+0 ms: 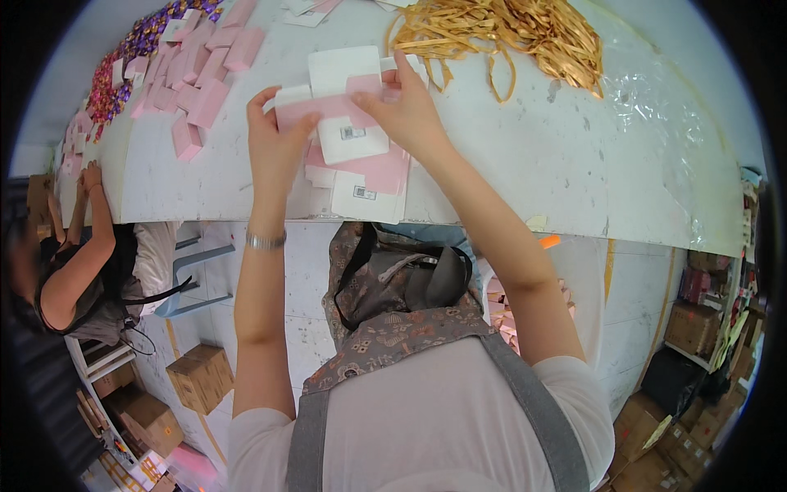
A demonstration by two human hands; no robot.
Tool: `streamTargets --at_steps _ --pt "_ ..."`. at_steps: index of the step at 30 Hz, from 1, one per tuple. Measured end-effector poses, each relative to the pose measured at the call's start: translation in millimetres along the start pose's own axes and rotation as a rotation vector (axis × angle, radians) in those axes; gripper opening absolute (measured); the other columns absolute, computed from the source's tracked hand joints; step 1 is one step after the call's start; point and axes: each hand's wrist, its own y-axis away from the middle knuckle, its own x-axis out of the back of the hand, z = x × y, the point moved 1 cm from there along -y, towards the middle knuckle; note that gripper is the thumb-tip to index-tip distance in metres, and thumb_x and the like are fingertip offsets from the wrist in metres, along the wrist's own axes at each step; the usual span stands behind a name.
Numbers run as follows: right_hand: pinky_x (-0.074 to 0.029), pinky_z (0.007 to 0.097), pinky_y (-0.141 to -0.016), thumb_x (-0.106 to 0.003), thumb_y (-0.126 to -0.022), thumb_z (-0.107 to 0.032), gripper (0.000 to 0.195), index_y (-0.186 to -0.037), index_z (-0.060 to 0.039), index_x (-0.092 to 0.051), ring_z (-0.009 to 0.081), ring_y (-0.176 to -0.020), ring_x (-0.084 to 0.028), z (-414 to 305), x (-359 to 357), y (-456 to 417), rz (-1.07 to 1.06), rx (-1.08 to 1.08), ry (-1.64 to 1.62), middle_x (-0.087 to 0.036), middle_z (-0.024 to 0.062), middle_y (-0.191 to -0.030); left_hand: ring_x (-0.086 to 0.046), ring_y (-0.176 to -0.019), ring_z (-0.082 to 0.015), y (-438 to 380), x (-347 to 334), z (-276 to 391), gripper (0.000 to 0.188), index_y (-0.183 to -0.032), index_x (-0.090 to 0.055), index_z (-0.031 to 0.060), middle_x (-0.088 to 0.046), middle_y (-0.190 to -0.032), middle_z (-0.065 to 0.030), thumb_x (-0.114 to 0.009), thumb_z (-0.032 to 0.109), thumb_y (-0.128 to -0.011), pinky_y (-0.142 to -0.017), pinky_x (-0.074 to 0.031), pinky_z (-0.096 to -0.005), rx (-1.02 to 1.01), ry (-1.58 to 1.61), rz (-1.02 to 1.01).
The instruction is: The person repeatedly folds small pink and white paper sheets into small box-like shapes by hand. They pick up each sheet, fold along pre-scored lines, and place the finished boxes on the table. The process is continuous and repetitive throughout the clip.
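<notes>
Both hands hold one pink-and-white folding carton blank [354, 136] above the white table. My left hand [278, 138] pinches its left end, thumb on the pink panel. At its right end, my right hand [407, 107] has the thumb on the pink face and fingers behind. White flaps stick out at the blank's top and sides, and the lower flap bears a small printed code. Beneath it lies a stack of similar flat blanks [387, 200] close to the table's near edge, partly hidden by the held one.
Folded pink boxes [209, 101] are heaped at left, beside purple and red wrapped sweets [132, 58]. Gold ribbons [553, 43] lie at the far right. Another person [86, 264] works at the table's left end. Cardboard cartons [200, 376] stand on the floor.
</notes>
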Motion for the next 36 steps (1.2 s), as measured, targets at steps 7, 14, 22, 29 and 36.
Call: streamTargets --at_steps 7,14,22,29,36 --pt "-0.039 0.0316 -0.093 -0.063 -0.082 -0.017 0.071 -0.137 0.0075 -0.025 0.0220 -0.109 -0.048 -39.8 23.2 81.9 -0.191 -0.056 -0.327 -0.047 0.0198 -0.126 -0.043 -0.120 -0.0196 119.5 -1.3 42.9 0.071 -0.142 -0.013 0.0040 -0.035 -0.137 -0.0137 -0.057 0.006 -0.086 -0.098 -0.037 -0.0339 0.016 0.389 -0.276" --pt "-0.039 0.0273 -0.089 -0.041 -0.097 -0.015 0.034 -0.125 0.0046 -0.039 0.0154 -0.100 -0.050 -19.5 46.9 183.3 -0.235 -0.303 -0.417 -0.052 0.0157 -0.120 -0.036 -0.122 -0.0187 182.0 -15.0 -0.4 0.056 -0.136 -0.021 0.0045 -0.036 -0.131 -0.0102 -0.053 0.013 -0.090 -0.102 -0.029 -0.0332 0.306 0.498 -0.249" --pt "-0.040 0.0269 -0.087 -0.061 -0.087 -0.013 0.018 -0.094 0.0030 -0.057 0.0164 -0.102 -0.053 20.0 62.6 227.1 -0.378 -0.181 -0.289 -0.056 0.0109 -0.112 -0.050 -0.104 -0.0118 227.4 -11.5 -26.9 0.033 -0.108 -0.046 0.0062 -0.050 -0.111 -0.0045 -0.066 0.003 -0.082 -0.088 -0.042 -0.0277 0.507 0.567 -0.515" --pt "-0.043 0.0271 -0.080 -0.068 -0.078 -0.006 0.021 -0.097 -0.0018 -0.059 0.0155 -0.095 -0.054 0.7 63.0 203.5 -0.557 -0.069 -0.217 -0.056 0.0070 -0.102 -0.051 -0.104 -0.0132 223.9 -18.1 -18.4 0.033 -0.107 -0.046 0.0056 -0.052 -0.111 -0.0078 -0.066 0.002 -0.081 -0.089 -0.043 -0.0285 0.430 0.618 -0.432" --pt "-0.046 0.0248 -0.085 -0.066 -0.080 -0.007 0.020 -0.100 -0.0033 -0.067 0.0102 -0.093 -0.058 -15.4 62.0 175.8 -0.766 -0.453 -0.411 -0.065 0.0061 -0.103 -0.050 -0.111 -0.0185 236.3 -16.8 -40.4 0.055 -0.120 -0.030 0.0075 -0.047 -0.128 -0.0197 -0.068 0.014 -0.082 -0.092 -0.042 -0.0318 0.341 0.714 -0.434"
